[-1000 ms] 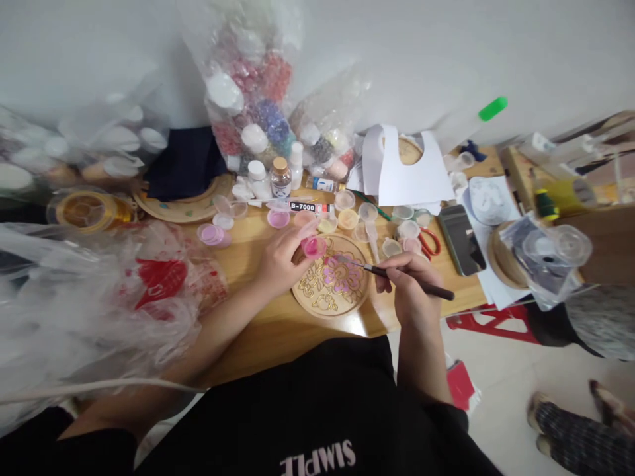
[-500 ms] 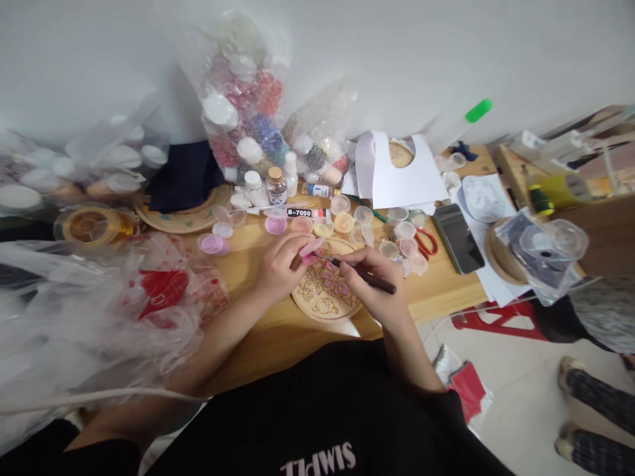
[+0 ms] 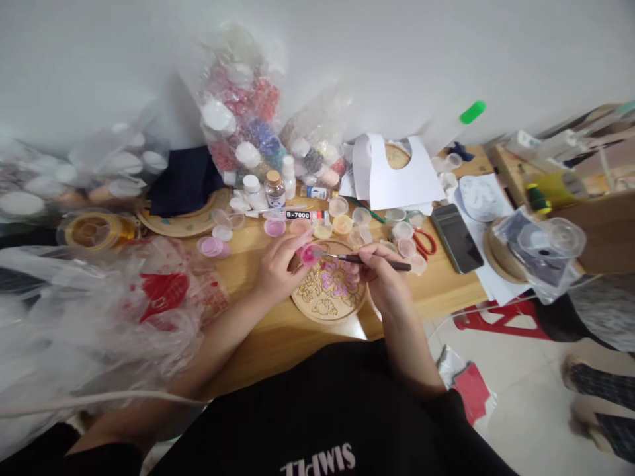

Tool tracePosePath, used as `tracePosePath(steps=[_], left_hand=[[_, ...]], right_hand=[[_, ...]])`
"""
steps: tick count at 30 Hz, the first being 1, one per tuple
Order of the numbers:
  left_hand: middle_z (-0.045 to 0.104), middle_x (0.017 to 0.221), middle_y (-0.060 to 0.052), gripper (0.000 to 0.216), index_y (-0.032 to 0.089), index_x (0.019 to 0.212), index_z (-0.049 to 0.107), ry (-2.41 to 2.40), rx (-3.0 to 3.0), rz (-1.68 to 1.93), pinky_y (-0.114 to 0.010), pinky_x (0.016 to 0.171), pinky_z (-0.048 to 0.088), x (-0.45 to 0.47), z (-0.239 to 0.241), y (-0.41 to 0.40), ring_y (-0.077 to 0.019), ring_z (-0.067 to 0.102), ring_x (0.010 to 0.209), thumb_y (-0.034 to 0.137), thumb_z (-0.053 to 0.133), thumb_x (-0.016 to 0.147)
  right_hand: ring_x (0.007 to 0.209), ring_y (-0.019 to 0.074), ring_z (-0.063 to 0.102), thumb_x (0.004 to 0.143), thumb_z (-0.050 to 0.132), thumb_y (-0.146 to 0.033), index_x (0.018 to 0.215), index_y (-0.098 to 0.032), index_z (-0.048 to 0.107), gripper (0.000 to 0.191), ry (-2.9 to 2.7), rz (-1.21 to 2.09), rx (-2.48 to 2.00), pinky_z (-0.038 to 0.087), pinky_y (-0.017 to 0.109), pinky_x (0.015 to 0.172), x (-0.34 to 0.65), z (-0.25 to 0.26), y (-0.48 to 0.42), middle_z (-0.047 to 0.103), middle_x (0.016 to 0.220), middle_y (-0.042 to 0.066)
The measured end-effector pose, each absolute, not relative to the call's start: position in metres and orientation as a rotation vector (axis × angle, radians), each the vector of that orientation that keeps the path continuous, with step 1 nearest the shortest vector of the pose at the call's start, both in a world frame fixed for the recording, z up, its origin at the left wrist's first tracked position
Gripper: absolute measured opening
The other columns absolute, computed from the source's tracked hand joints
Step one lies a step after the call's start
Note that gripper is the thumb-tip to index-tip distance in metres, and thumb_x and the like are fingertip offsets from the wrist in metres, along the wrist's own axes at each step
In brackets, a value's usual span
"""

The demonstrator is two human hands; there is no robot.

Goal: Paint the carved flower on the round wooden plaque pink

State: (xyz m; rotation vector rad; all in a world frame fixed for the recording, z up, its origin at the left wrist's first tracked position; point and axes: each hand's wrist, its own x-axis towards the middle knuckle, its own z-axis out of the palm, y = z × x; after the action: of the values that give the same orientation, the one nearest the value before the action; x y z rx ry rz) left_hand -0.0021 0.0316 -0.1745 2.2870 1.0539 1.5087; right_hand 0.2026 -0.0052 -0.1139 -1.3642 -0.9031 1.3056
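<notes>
My left hand point(image 3: 278, 268) is closed around a small plastic cup point(image 3: 310, 255) of bright pink material, tilted so its mouth faces me. Between the fingers of my right hand point(image 3: 385, 277) is a small spatula point(image 3: 351, 258) with a dark handle. Its flat metal tip is at the mouth of the cup. Below both hands lies a round wooden board point(image 3: 342, 316) with gold raised outlines of flowers. One large flower point(image 3: 340, 276) on it has pink-purple petals. The cup and my hands cover part of the board's upper edge.
Behind the board stand little open cups point(image 3: 342, 223), a B-7000 glue tube point(image 3: 306, 215) and small bottles point(image 3: 275, 190). Red-handled scissors point(image 3: 425, 243) and a phone point(image 3: 456, 238) are at right. Plastic bags point(image 3: 163, 297) crowd the left. Another person's legs point(image 3: 602, 390) show at lower right.
The cup has tipped so that its pink inside faces me. My right hand has turned the spatula nearly level, and its tip now shows at the cup's mouth.
</notes>
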Motion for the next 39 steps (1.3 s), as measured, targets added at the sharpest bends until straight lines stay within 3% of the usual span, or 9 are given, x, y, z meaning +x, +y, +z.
tracePosePath(steps=[5, 10, 18, 21, 25, 29, 33, 39], left_hand=[[0.079, 0.098, -0.005, 0.032, 0.021, 0.129, 0.066, 1.124, 2.281, 1.418, -0.035, 0.082, 0.066, -0.004, -0.177, 0.03, -0.0221, 0.078, 0.088, 0.026, 0.074, 0.098], [0.08, 0.111, -0.01, 0.029, 0.021, 0.121, 0.067, 1.109, 2.23, 1.408, -0.038, 0.09, 0.067, -0.006, -0.179, 0.029, -0.025, 0.079, 0.1, 0.028, 0.079, 0.096], [0.08, 0.111, -0.01, 0.027, 0.021, 0.121, 0.067, 1.1, 2.253, 1.454, -0.038, 0.09, 0.067, -0.004, -0.178, 0.029, -0.0252, 0.079, 0.102, 0.033, 0.077, 0.1], [0.08, 0.111, -0.01, 0.029, 0.02, 0.122, 0.067, 1.107, 2.247, 1.424, -0.038, 0.091, 0.067, -0.004, -0.18, 0.03, -0.025, 0.079, 0.102, 0.035, 0.078, 0.099], [0.08, 0.113, -0.01, 0.032, 0.02, 0.127, 0.069, 1.056, 2.234, 1.424, -0.038, 0.092, 0.067, -0.005, -0.181, 0.03, -0.0252, 0.079, 0.104, 0.029, 0.078, 0.098], [0.08, 0.117, -0.009, 0.037, 0.021, 0.134, 0.069, 1.045, 2.251, 1.352, -0.041, 0.1, 0.066, -0.007, -0.181, 0.03, -0.0264, 0.078, 0.111, 0.02, 0.075, 0.097], [0.081, 0.12, -0.009, 0.033, 0.022, 0.129, 0.071, 1.101, 2.225, 1.285, -0.042, 0.104, 0.065, -0.006, -0.181, 0.029, -0.0263, 0.077, 0.115, 0.017, 0.07, 0.097], [0.081, 0.122, -0.01, 0.026, 0.022, 0.124, 0.071, 1.061, 2.033, 1.282, -0.044, 0.103, 0.065, -0.003, -0.179, 0.026, -0.0276, 0.078, 0.115, 0.027, 0.072, 0.099]], right_hand=[[0.045, 0.0139, 0.056, 0.074, 0.073, -0.044, 0.067, -0.026, 0.064, 0.021, -0.867, 1.301, -1.39, 0.047, 0.027, 0.044, 0.206, -0.114, -0.007, 0.067, 0.055, -0.002], [0.046, 0.0142, 0.057, 0.078, 0.072, -0.046, 0.069, -0.027, 0.064, 0.023, -0.935, 1.302, -1.403, 0.049, 0.028, 0.045, 0.207, -0.116, -0.007, 0.067, 0.056, -0.002], [0.047, 0.0128, 0.056, 0.077, 0.08, -0.034, 0.076, -0.026, 0.074, 0.01, -0.995, 1.202, -1.33, 0.045, 0.026, 0.045, 0.209, -0.112, -0.011, 0.066, 0.056, -0.004], [0.052, 0.0133, 0.061, 0.077, 0.082, -0.031, 0.081, -0.025, 0.078, 0.008, -1.108, 1.152, -1.344, 0.05, 0.027, 0.049, 0.209, -0.104, -0.014, 0.07, 0.062, -0.003], [0.063, 0.0143, 0.068, 0.081, 0.079, -0.026, 0.085, -0.025, 0.081, 0.005, -1.31, 1.067, -1.347, 0.053, 0.027, 0.055, 0.205, -0.091, -0.017, 0.078, 0.078, 0.001], [0.063, 0.0126, 0.064, 0.082, 0.074, -0.017, 0.088, -0.026, 0.082, 0.013, -1.514, 0.94, -1.281, 0.052, 0.025, 0.057, 0.201, -0.084, -0.015, 0.074, 0.076, -0.001], [0.064, 0.0132, 0.066, 0.087, 0.071, -0.021, 0.09, -0.025, 0.081, 0.011, -1.58, 0.96, -1.3, 0.052, 0.026, 0.059, 0.202, -0.081, -0.013, 0.074, 0.076, 0.0], [0.073, 0.0156, 0.071, 0.085, 0.071, -0.026, 0.099, -0.025, 0.079, 0.015, -1.625, 1.013, -1.316, 0.054, 0.028, 0.064, 0.208, -0.081, 0.002, 0.079, 0.086, 0.002]])
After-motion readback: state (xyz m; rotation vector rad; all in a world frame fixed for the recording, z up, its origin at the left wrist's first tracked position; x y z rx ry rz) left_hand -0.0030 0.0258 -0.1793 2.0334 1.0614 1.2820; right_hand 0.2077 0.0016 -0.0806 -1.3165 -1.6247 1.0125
